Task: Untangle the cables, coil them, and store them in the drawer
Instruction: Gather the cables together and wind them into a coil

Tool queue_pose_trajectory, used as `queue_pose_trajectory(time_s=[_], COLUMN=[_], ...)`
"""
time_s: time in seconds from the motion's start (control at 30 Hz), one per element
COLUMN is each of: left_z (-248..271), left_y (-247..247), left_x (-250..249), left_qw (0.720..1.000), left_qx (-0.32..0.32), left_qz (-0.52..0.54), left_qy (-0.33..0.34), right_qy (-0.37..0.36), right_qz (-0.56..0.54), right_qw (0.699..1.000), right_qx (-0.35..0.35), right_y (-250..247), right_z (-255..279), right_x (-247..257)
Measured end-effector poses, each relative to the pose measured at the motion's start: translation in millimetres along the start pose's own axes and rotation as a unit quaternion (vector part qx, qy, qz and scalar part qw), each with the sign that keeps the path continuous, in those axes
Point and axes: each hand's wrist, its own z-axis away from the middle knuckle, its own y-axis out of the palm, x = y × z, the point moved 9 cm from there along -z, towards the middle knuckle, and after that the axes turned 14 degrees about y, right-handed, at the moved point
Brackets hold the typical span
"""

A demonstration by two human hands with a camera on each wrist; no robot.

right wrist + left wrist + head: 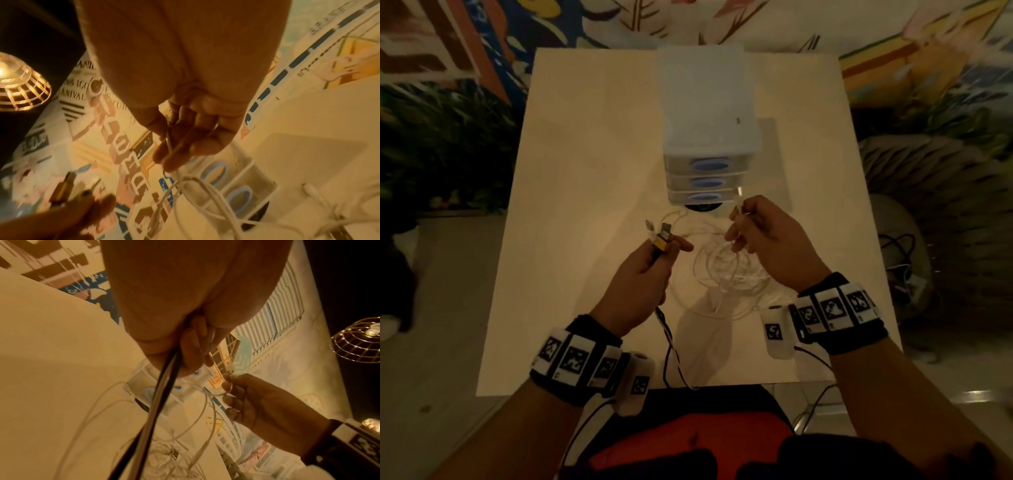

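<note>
A loose tangle of thin white cables [726, 274] lay on the pale square table [571, 212], heaped toward the near edge, right of its middle, with strands looping over one another and a few trailing toward the far side. A black cable [669, 342] hung from the left hand, ran down over the near edge and carried a yellow-bodied plug with a metal tip [663, 236] at its upper end. Beside that plug a white connector [650, 228] stood up from the same grip.

The left hand [643, 277] hovered above the table, left of the heap, its fingers curled tightly round the black cable and the connector ends, thumb pointing toward the other hand. The right hand [767, 240] was raised over the far side of the heap, fingers bent, pinching one white cable with its plug [739, 192] pointing up.

A small translucent drawer unit with three blue oval-handled drawers [705, 164] stood at the centre of the table, reaching back to its far edge, all drawers pushed in.
</note>
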Motion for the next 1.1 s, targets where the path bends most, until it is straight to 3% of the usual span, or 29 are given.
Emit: queue_pose_trajectory(time_s=[0.17,0.33,0.5,0.63,0.87,0.97,1.1], left_z=[-5.8,-12.3,-15.6,-19.3,-32.9,-35.2,-32.2], left_y=[22.0,43.6,68.6,87.2,83.1,74.5,61.6], left_x=[-15.5,-38.6,-80.8,-99.5,-100.5,-92.5,-88.0], left_qw=[0.999,0.997,0.98,0.968,0.954,0.951,0.961], left_qx=[0.011,0.039,0.082,0.108,0.109,0.095,0.07], left_qz=[-0.023,-0.022,-0.076,-0.082,-0.18,-0.22,-0.208], left_qy=[0.029,0.063,0.167,0.21,0.212,0.198,0.169], right_qy=[-0.01,-0.016,-0.036,-0.055,-0.109,-0.095,-0.085], right_qz=[-0.104,-0.111,-0.112,-0.058,-0.03,-0.104,-0.116], right_qw=[0.994,0.993,0.993,0.996,0.992,0.985,0.974], right_qx=[-0.015,-0.039,-0.029,-0.038,-0.054,-0.103,-0.177], right_y=[-47.1,-70.4,-69.5,-65.0,-93.6,-121.7,-133.3], right_z=[23.9,44.6,62.0,68.0,74.2,83.8,126.3], right_x=[14.1,20.5,37.9,55.9,102.0,128.5,171.3])
